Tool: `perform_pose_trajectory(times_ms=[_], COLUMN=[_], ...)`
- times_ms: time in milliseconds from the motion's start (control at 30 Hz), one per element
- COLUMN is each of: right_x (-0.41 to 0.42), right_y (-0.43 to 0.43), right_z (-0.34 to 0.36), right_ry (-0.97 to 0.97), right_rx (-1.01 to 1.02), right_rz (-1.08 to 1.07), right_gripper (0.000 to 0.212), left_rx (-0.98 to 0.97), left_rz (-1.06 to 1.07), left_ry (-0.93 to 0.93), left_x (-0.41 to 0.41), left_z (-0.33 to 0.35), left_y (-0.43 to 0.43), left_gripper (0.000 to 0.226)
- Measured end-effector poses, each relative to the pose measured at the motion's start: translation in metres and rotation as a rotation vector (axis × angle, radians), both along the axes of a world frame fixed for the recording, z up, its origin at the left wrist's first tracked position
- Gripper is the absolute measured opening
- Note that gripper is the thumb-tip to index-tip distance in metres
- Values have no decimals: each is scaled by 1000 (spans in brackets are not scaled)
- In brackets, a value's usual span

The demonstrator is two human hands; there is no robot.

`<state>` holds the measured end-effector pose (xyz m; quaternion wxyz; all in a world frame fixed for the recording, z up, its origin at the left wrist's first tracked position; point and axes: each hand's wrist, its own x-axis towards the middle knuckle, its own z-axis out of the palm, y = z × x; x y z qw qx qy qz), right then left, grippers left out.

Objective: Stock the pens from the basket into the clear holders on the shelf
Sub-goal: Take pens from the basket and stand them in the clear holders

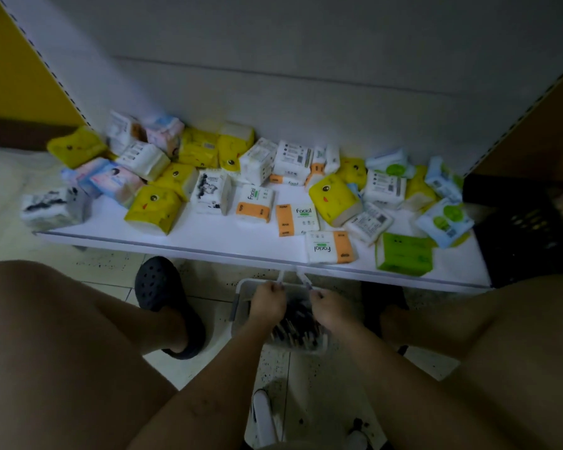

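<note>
From the head view I have two hands in frame, both low and centred above a pale basket (240, 295) that sits on the speckled tile floor (111, 264) between two bare legs. The left hand (268, 303) is curled round one pale pen (280, 277), and the right hand (327, 308) is curled round a second pen (304, 280). That makes one pen per hand, and both tips point up toward the front lip of the shelf (234, 237). The remaining pens (294, 331) lie as a dark heap inside the basket, just under the wrists. They are too blurred for me to count.

The white shelf runs across the frame above the hands and carries a scatter of tissue packs (143, 160). They overlap too much for an exact total. I make out about eight yellow packs (153, 207). Three orange-and-white Facial packs (254, 203) lie toward the front edge, and one bright green pack (403, 253) sits at the front right. The rest are white, pale blue or pink.

One black crate (527, 228) stands at the right end of the shelf. One black clog (163, 297) is on the left foot, just left of the basket. A second dark shoe (384, 297) shows partly under the shelf edge to the right.
</note>
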<state>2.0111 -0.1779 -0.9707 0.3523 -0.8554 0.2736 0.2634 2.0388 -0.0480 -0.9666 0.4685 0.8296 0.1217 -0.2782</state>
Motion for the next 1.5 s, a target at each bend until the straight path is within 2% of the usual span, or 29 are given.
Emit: perform_pose_trajectory(times_ms=[100,267,500,667,833,1033,1100,1167,1333,1400,1500], right_x=[4,15,20,25,29,25,23,23,21,21,27], right_y=[-3,-1,-6,-11,-23,-31,-34,-39,-47,-48,-52], right_z=[22,52,114,167,215,275,297,318,370,389,416], right_ry=[-207,-428,-749,-895,-1000,-1131,-1155,-1180,-1304,-1345,-1396], right_rx=[29,307,353,413,292,179,163,149,139,151,143], right_rz=[-58,-159,-200,-255,-210,-66,-9,51,99,119,123], right_gripper=[38,13,21,17,25,27,22,7,51,52,46], left_rx=[-16,-117,-265,-396,-418,-421,-427,-422,-421,-400,-353], left_rz=[-11,12,49,69,-14,-101,-144,-179,-260,-289,-332], left_ry=[-101,-324,-435,-519,-629,-730,-796,-884,-1028,-1080,-1148], left_x=[4,16,29,35,35,37,38,40,42,44,52], left_z=[23,64,122,172,225,286,308,332,384,402,425], left_y=[-4,-11,-20,-29,-32,-28,-26,-25,-24,-25,-30], left_gripper=[30,24,26,25,12,12,10,7,30,37,36])
